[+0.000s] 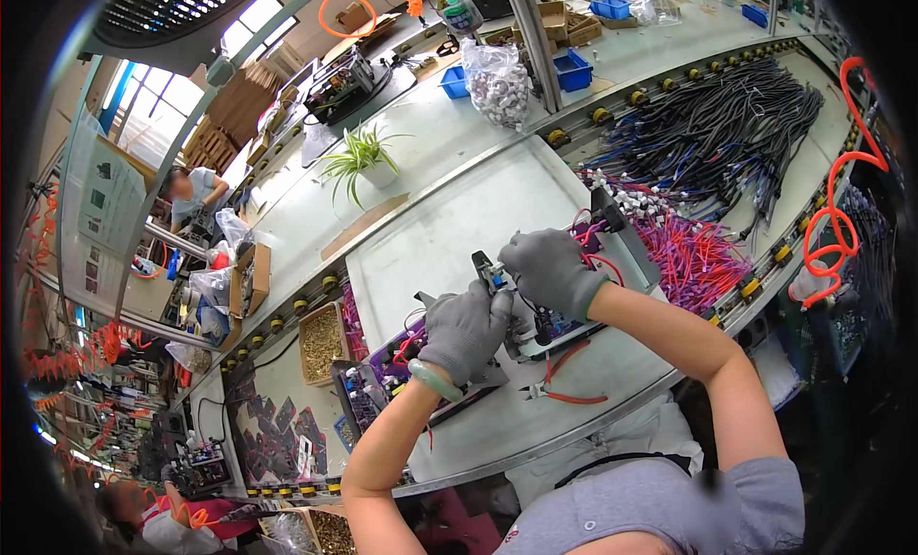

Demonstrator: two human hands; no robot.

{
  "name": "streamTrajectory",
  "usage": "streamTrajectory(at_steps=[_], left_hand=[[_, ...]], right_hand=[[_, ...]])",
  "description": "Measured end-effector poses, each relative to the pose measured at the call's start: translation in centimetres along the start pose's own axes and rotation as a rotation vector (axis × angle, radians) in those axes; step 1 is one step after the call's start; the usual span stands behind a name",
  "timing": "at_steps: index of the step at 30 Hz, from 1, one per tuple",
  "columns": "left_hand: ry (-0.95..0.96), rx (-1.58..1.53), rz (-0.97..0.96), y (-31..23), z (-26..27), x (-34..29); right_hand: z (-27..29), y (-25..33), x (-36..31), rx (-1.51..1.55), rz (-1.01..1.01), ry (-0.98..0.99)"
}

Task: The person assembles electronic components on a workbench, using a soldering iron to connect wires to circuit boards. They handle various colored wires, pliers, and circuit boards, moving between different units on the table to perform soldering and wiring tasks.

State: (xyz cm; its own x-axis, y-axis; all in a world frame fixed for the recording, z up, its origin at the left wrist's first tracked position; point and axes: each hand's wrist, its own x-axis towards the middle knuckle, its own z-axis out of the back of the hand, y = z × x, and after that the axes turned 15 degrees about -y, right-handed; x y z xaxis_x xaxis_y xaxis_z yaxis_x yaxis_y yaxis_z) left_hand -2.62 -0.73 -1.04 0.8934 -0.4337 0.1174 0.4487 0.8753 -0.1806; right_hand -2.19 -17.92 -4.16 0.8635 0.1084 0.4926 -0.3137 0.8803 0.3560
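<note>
Both my hands wear grey gloves and meet over the middle of the bench. My left hand (466,330) is closed, thumb and fingers pinching a small black part (486,268) with a blue and white connector. My right hand (555,271) has its fingers curled in right beside that part; what they pinch is hidden. Under and around the hands lie black and purple electronic units: one housing (368,392) with wires and boards by my left wrist, another housing (626,244) past my right hand. Diagonal cutters (574,398) with red handles lie on the bench just in front.
Black cables (708,125) and pink-red wires (684,259) are heaped at the right. A potted plant (378,171) and a bag of white parts (495,87) stand farther back. A tray of small brass-coloured parts (323,345) sits left. An orange coiled hose (832,220) hangs right. Two people work at left.
</note>
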Motion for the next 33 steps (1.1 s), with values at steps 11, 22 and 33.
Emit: streamTrajectory(at_steps=[11, 22, 33], left_hand=[[0.004, -0.196, 0.049, 0.4, -0.1, 0.7], [-0.111, -0.178, -0.111, 0.0, -0.9, 1.3], [0.04, -0.572, 0.192, 3.3, -4.2, 3.5]], right_hand=[[1.5, -0.1, -1.1, 0.049, 0.112, -0.109], [-0.5, -13.7, -17.0, 0.116, 0.002, -0.172], [6.2, -38.9, -18.6, -0.509, -0.678, 0.309]])
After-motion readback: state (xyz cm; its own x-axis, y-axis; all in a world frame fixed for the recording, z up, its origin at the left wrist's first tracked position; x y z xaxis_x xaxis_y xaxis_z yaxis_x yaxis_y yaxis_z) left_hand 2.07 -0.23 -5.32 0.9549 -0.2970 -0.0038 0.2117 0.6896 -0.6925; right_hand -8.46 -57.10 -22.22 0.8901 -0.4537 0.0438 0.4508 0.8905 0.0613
